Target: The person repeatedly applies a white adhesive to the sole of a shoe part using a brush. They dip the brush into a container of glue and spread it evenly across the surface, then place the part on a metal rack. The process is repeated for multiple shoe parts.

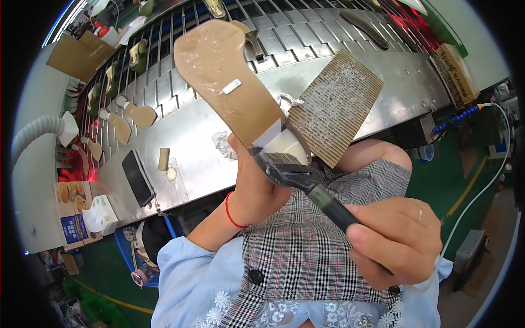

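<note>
My left hand (260,188) grips a tan shoe sole (227,71) by its narrow heel end and holds it tilted up over the bench. Clear film and a small pale label lie on the sole's face; the part at the heel end is cream-coloured. A black-handled brush (328,205) is pinched in my right hand (399,235). Its bristles meet or overlap the cream part of the heel end; I cannot tell if they press on it. Beyond the sole, a ridged cardboard sheet (339,104) with whitish residue rests on the bench's near edge.
Across the metal bench (191,134) runs a slatted conveyor (295,38) carrying several soles and shoe parts (139,113). A phone (138,177), a crumpled tissue (223,145) and a white tissue pack (100,215) lie at left. A cardboard box (454,75) stands far right; a white hose (41,131) arches at left.
</note>
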A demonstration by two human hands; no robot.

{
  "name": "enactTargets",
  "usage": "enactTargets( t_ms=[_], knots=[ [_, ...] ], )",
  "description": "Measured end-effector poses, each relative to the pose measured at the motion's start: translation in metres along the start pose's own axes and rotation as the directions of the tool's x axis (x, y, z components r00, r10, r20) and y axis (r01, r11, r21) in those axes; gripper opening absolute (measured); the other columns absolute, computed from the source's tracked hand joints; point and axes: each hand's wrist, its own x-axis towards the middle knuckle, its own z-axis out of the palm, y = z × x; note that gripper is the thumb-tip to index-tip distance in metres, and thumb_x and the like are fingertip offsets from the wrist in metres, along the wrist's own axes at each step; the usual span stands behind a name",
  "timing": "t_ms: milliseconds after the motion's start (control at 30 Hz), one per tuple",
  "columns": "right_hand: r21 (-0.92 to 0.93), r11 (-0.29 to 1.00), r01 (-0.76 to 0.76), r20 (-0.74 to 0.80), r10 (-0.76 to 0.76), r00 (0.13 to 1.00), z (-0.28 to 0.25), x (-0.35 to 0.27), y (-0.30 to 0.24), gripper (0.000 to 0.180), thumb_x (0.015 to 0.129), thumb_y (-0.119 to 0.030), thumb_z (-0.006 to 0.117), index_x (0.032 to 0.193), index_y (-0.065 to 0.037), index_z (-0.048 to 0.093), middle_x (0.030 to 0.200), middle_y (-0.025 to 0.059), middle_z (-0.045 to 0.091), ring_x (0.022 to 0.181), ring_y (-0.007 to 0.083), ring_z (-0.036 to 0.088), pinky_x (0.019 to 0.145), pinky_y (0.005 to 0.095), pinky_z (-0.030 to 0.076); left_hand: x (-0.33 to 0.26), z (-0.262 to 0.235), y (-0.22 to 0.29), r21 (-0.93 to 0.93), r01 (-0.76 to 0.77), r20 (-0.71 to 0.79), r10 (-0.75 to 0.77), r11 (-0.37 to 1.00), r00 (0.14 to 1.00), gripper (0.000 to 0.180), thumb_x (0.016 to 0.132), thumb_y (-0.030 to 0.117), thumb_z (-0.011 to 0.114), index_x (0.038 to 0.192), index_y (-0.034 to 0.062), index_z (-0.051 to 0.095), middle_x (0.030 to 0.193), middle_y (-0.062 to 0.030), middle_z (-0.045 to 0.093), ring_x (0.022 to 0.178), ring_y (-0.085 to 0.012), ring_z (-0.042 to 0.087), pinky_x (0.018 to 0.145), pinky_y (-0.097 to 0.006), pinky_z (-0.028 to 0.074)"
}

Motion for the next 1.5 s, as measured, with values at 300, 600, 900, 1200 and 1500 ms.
enactTargets(
  t_ms=[300, 600, 900, 1200, 1500],
  knots=[
    [0.324, 0.944, -0.064, 0.061, 0.046, 0.997, -0.003, 0.002, -0.002, 0.020, 0.069, -0.005, 0.072, 0.088, 0.000, 0.074, 0.082, 0.0220, 0.069, 0.059, 0.0250, 0.068, 0.050, 0.0285, 0.055, 0.011, -0.011, 0.020, -0.308, 0.244, -0.092, -0.284, 0.920, 0.954, 0.038, 0.073, 0.007, 0.081, 0.105, 0.0021, 0.062, 0.092, -0.0095, 0.062, 0.080, -0.0233, 0.061, 0.067, -0.032, 0.047],
    [0.250, 0.966, -0.072, 0.097, 0.049, 0.994, -0.017, 0.011, 0.009, 0.019, 0.069, -0.003, 0.072, 0.086, -0.009, 0.072, 0.080, 0.0195, 0.070, 0.051, 0.0219, 0.064, 0.043, 0.0257, 0.050, 0.020, -0.032, 0.027, -0.210, 0.218, 0.105, -0.200, 0.953, 0.974, 0.040, 0.073, 0.014, 0.082, 0.106, 0.0006, 0.063, 0.090, -0.0083, 0.068, 0.077, -0.0178, 0.068, 0.068, -0.028, 0.053],
    [0.082, 0.992, -0.097, 0.055, 0.092, 0.994, -0.017, 0.011, -0.002, 0.014, 0.071, -0.005, 0.070, 0.084, -0.010, 0.070, 0.081, 0.0200, 0.069, 0.055, 0.0226, 0.066, 0.046, 0.0267, 0.051, -0.003, -0.053, 0.000, -0.230, 0.312, 0.350, -0.220, 0.922, 0.910, 0.050, 0.069, 0.012, 0.083, 0.112, -0.0016, 0.061, 0.097, -0.0086, 0.070, 0.085, -0.0138, 0.067, 0.079, -0.027, 0.052],
    [0.095, 0.995, -0.037, -0.071, 0.044, 0.997, -0.016, 0.005, 0.006, 0.020, 0.064, -0.003, 0.072, 0.084, -0.005, 0.075, 0.083, 0.0210, 0.070, 0.064, 0.0238, 0.069, 0.056, 0.0305, 0.055, -0.017, -0.053, 0.000, -0.580, 0.531, 0.309, -0.436, 0.618, 0.845, 0.055, 0.067, 0.013, 0.086, 0.116, 0.0022, 0.062, 0.103, -0.0052, 0.071, 0.092, -0.0130, 0.068, 0.086, -0.027, 0.052],
    [0.224, 0.969, -0.106, -0.030, 0.115, 0.993, -0.020, -0.004, 0.013, 0.032, 0.061, 0.001, 0.076, 0.093, -0.003, 0.073, 0.090, 0.0222, 0.070, 0.066, 0.0281, 0.069, 0.057, 0.0292, 0.054, -0.030, -0.074, -0.014, -0.587, 0.316, 0.281, -0.179, 0.745, 0.943, 0.072, 0.077, 0.015, 0.082, 0.136, -0.0011, 0.045, 0.128, -0.0139, 0.057, 0.114, -0.0274, 0.057, 0.097, -0.040, 0.047]
  ],
)
